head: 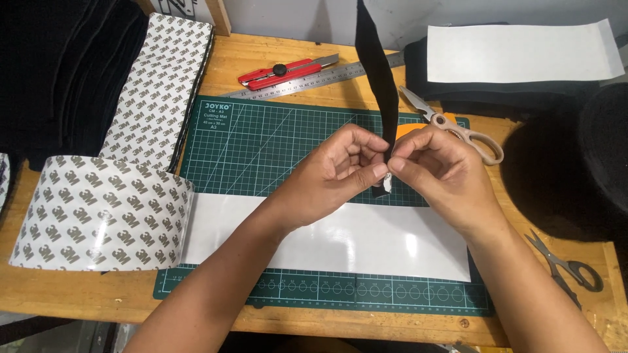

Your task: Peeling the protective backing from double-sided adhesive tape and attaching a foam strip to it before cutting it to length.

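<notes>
Above green cutting mat, both hands pinching black strip, patterned white roll left.

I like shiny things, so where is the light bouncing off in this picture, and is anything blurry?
Head view: a bright glare spot sits on the glossy white sheet on the green cutting mat; the hands, left hand and right hand, pinching the black strip, look sharp; the black fabric at right is too dark for detail.
</notes>
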